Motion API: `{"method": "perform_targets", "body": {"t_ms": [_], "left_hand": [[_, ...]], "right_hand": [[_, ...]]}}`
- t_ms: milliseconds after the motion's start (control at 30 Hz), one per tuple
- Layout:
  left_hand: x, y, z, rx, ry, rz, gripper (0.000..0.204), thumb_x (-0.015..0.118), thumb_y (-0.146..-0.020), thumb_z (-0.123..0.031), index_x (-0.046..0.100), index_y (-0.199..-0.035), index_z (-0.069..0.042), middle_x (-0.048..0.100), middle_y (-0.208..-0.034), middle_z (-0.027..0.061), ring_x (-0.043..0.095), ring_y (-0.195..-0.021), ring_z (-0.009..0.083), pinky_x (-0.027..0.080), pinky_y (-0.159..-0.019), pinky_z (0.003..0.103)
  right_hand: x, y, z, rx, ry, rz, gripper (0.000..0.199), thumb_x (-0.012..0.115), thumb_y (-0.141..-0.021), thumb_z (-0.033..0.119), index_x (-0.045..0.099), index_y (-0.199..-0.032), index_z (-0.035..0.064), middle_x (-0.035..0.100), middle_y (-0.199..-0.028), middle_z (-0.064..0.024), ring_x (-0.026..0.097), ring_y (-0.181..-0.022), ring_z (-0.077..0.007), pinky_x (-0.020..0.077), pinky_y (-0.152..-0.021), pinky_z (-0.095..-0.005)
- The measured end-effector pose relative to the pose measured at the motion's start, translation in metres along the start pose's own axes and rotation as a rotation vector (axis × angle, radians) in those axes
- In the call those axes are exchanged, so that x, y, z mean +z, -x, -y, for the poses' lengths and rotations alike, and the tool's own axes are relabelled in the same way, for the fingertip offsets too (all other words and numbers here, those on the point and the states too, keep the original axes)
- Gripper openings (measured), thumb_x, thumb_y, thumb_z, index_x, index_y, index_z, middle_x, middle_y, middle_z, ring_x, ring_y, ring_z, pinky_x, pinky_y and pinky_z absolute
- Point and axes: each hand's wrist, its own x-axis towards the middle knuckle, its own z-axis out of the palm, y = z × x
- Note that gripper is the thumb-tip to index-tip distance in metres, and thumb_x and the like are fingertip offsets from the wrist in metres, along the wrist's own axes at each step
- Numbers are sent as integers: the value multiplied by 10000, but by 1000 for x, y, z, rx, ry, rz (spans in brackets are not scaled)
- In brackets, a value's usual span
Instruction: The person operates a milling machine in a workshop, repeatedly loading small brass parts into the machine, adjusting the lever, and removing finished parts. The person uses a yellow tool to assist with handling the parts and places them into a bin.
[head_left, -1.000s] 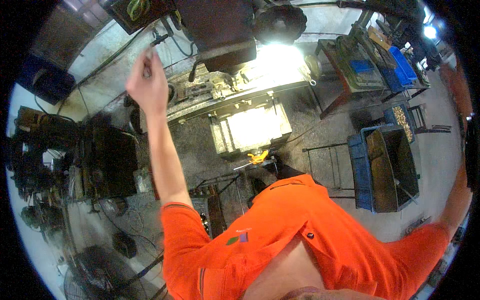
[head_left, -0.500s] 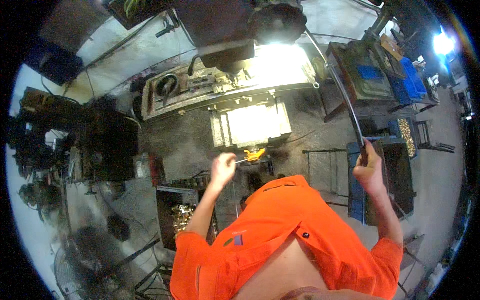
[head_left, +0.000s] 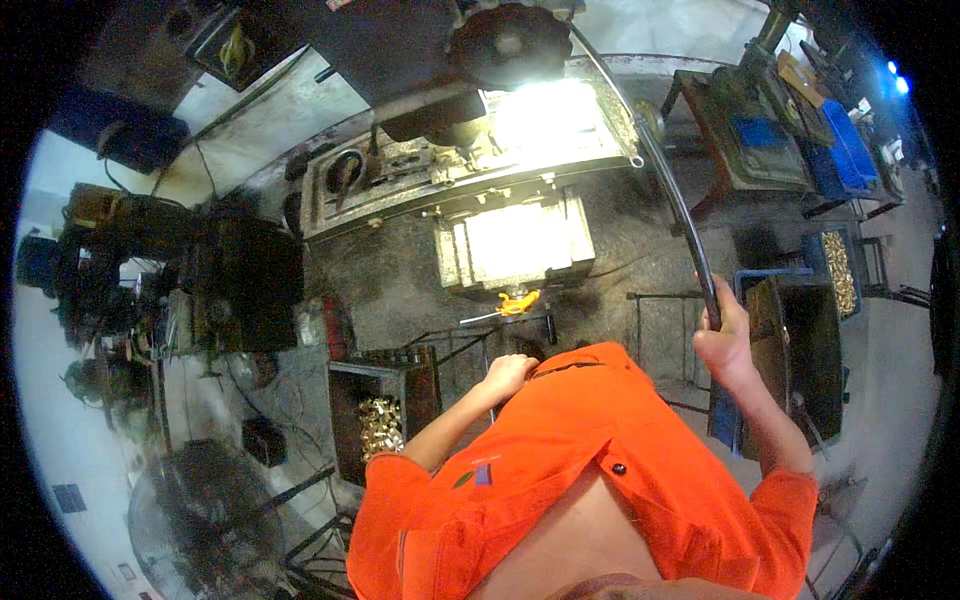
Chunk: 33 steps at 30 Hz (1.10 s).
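Head cam looking straight down at a big press-type machine (head_left: pixel 470 170) filling the upper middle of the frame, with a really bright work light blowing out the middle of it. Right hand (head_left: pixel 728 345) is at centre right, fingers wrapped tight around the lower end of a long curved lever (head_left: pixel 672 195) that arcs up toward the top of the machine. So that one's clearly gripping.

Left hand (head_left: pixel 508 375) is down near centre, just above the orange shirt (head_left: pixel 600 470), fingers curled loosely inward. Can't tell if there's anything small in it, looks like nothing. It sits just below a small yellow piece (head_left: pixel 518 302) at the foot of the pale machine block (head_left: pixel 515 245), close but not touching.

Lower left of centre there's a dark crate (head_left: pixel 380 420) with a heap of small brass-coloured parts in it, and at the right edge a blue bin (head_left: pixel 838 270) also holding brassy bits. Dark open bin (head_left: pixel 800 365) right beside the right hand.

Progress-wise, my read: lever is grabbed but it's up high, so the stroke doesn't look finished. Plenty of parts sitting in that crate, so I'd guess lots of cycles left.
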Motion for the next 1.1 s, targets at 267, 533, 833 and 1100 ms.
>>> {"method": "perform_targets", "body": {"t_ms": [267,533,833,1100], "left_hand": [[-7,3,-6,-35,3,4,252,520,-761,-243,629,-898,-62,636,-820,140,609,-791,305,486,-659,417],[-2,2,1,-33,-29,20,293,527,-797,-299,621,-979,-90,639,-845,143,616,-801,304,492,-667,416],[-10,5,-10,-105,-3,38,255,511,-781,-267,631,-881,-65,634,-828,149,609,-811,314,484,-672,423],[-2,6,-5,-59,-3,24,253,510,-778,-269,630,-872,-67,637,-813,144,612,-785,318,486,-663,421]], "right_hand": [[10,-9,-23,-49,-101,34,653,528,-580,22,447,-1227,52,396,-602,19,382,-504,-73,336,-457,-240],[24,-18,-40,-57,-30,11,667,544,-583,81,432,-1239,38,360,-587,41,344,-506,-55,306,-454,-228],[34,-28,-52,-110,-41,17,669,544,-609,96,415,-1263,50,388,-567,14,390,-482,-89,354,-451,-249],[52,-42,-68,-107,20,-46,627,536,-616,104,443,-1235,66,391,-540,7,410,-475,-102,370,-451,-272]]}}
